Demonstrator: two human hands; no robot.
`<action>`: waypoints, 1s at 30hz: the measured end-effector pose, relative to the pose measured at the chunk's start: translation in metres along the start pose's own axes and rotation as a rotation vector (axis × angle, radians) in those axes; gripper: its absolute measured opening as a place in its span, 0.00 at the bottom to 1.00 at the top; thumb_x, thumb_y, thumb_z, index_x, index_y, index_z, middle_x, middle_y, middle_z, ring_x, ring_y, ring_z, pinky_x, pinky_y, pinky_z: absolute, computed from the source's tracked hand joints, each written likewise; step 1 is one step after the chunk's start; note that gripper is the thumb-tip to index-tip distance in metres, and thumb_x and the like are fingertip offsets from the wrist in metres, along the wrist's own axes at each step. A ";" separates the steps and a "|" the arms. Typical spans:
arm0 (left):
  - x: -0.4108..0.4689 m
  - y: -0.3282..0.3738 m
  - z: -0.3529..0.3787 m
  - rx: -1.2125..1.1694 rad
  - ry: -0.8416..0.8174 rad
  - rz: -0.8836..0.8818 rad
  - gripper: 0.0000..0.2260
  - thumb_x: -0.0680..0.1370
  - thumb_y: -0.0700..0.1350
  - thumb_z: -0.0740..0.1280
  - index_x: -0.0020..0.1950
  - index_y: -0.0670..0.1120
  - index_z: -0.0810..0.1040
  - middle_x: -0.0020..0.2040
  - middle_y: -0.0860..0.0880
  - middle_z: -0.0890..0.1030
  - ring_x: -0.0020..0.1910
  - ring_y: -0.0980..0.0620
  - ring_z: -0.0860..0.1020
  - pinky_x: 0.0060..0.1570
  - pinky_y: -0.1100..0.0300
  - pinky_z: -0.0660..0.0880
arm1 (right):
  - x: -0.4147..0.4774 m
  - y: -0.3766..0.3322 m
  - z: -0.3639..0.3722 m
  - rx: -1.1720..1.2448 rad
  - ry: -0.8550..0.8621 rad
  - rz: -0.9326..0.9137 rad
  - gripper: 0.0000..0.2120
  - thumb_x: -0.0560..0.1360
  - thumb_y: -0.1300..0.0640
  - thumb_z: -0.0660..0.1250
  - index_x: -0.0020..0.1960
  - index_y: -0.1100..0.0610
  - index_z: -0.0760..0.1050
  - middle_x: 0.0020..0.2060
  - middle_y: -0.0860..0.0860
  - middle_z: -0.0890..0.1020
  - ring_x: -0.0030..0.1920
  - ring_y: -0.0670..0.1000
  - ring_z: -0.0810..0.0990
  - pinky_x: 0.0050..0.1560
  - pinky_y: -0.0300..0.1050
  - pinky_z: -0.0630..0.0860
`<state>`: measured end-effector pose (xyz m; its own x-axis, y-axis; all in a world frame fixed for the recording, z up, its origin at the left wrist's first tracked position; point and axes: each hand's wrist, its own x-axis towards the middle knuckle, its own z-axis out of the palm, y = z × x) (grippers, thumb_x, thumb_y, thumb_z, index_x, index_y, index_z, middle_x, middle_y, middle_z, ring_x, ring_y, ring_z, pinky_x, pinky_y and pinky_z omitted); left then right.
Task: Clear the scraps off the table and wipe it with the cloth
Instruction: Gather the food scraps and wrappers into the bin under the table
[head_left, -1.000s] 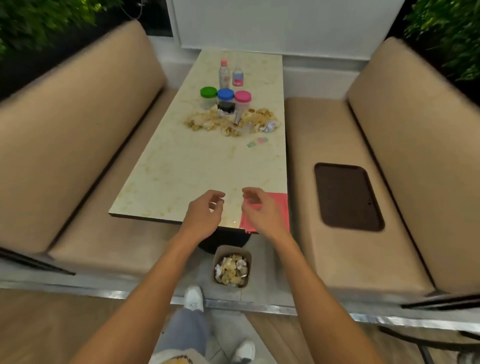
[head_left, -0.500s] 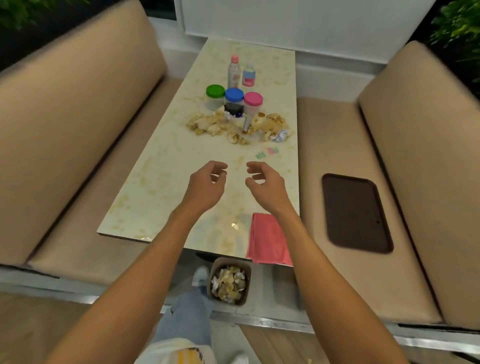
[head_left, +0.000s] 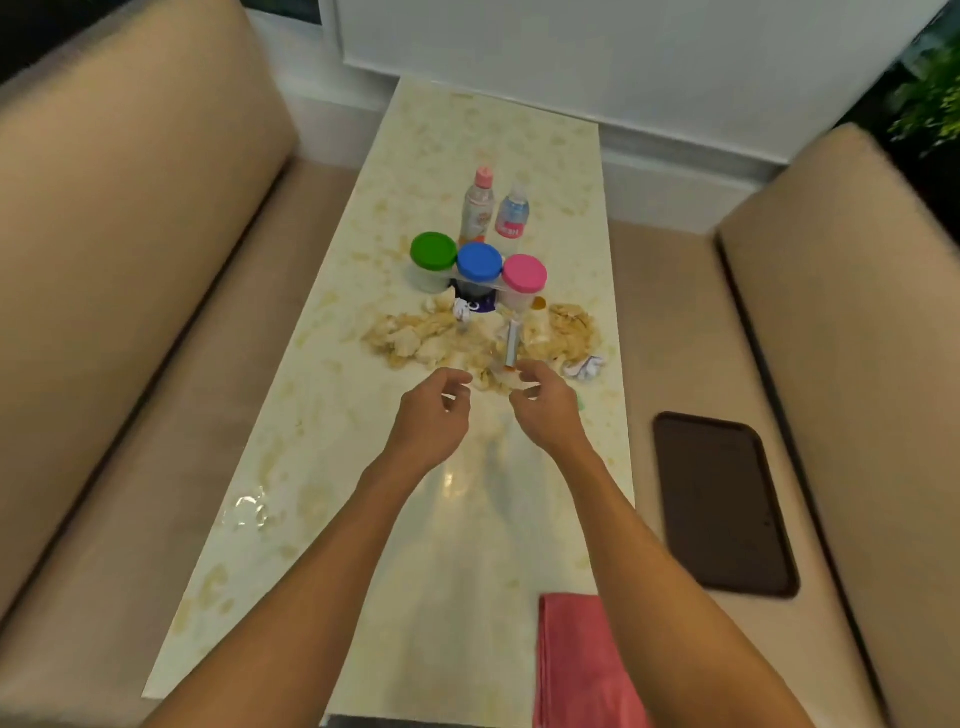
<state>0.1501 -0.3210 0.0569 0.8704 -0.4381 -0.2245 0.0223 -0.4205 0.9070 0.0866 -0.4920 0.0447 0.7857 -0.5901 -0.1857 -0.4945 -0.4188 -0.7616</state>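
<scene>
step: gather scraps (head_left: 483, 338) | left hand (head_left: 431, 415), right hand (head_left: 545, 410): loosely curled, empty | tip: cup both around pile, sweep along tabletop (head_left: 322, 441) clear of jars (head_left: 478, 265)

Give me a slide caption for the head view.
Empty left hand and right hand hover at the scrap pile on the table; pink cloth lies at the near edge.

Scraps (head_left: 415, 338) on table (head_left: 332, 467) before jars (head_left: 479, 262), bottles (head_left: 478, 208) behind, cloth (head_left: 576, 660) at near right corner, tray (head_left: 722, 504) on right seat (head_left: 665, 322).
</scene>
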 end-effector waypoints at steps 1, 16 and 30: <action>0.007 0.000 -0.001 -0.010 -0.008 -0.013 0.09 0.85 0.46 0.64 0.63 0.53 0.80 0.55 0.55 0.82 0.47 0.61 0.79 0.36 0.75 0.73 | 0.012 -0.001 0.003 -0.038 -0.006 0.007 0.22 0.78 0.63 0.66 0.71 0.54 0.75 0.64 0.53 0.80 0.55 0.54 0.81 0.55 0.42 0.73; 0.061 0.001 0.001 -0.076 0.026 -0.106 0.09 0.84 0.46 0.65 0.62 0.54 0.81 0.54 0.57 0.82 0.48 0.61 0.80 0.40 0.64 0.75 | 0.072 0.008 0.034 -0.228 0.062 -0.040 0.13 0.80 0.57 0.67 0.60 0.61 0.84 0.54 0.60 0.85 0.55 0.60 0.82 0.56 0.49 0.77; 0.077 0.024 0.056 -0.489 -0.024 -0.358 0.06 0.84 0.44 0.67 0.53 0.46 0.84 0.44 0.45 0.86 0.50 0.40 0.87 0.57 0.47 0.84 | 0.012 -0.001 -0.001 0.220 -0.081 -0.084 0.09 0.82 0.64 0.65 0.50 0.50 0.73 0.43 0.50 0.86 0.39 0.53 0.84 0.40 0.50 0.80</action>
<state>0.1900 -0.4087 0.0415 0.7558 -0.3570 -0.5490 0.5404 -0.1335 0.8307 0.0960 -0.4989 0.0437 0.8523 -0.4983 -0.1590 -0.3407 -0.2981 -0.8917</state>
